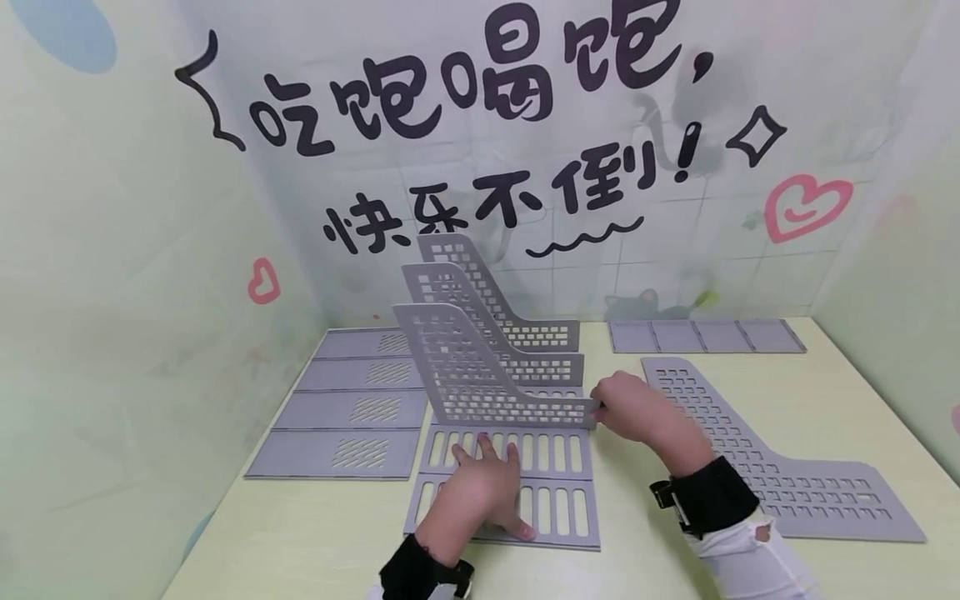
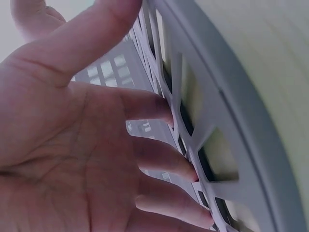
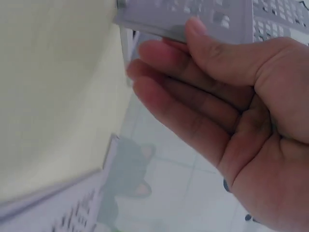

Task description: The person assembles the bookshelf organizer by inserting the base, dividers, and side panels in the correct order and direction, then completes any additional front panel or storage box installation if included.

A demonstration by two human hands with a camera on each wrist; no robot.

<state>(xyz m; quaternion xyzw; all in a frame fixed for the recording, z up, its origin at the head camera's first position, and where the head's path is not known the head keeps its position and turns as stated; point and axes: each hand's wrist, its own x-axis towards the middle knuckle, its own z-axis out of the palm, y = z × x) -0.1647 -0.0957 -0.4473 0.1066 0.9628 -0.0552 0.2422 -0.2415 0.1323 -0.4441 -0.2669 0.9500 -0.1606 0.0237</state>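
Observation:
A grey slotted base panel (image 1: 555,477) lies on the table with several upright side panels across it, like parts of a file rack. Spread across the near part of the base, my left hand (image 1: 483,492) presses down with its fingers extended. The left wrist view shows its fingertips (image 2: 190,172) touching the slotted bars. My right hand (image 1: 632,408) pinches the low right end of the nearest upright panel (image 1: 431,321) between thumb and fingers. In the right wrist view the thumb (image 3: 212,48) lies on that perforated panel. How the panel's lower edge meets the base is unclear.
Two more upright panels, a middle one (image 1: 420,273) and a far one (image 1: 435,242), stand behind. A flat panel with slanted slots (image 1: 300,454) lies left. A loose perforated side panel (image 1: 885,521) lies right, and a plain strip (image 1: 678,337) lies by the back wall.

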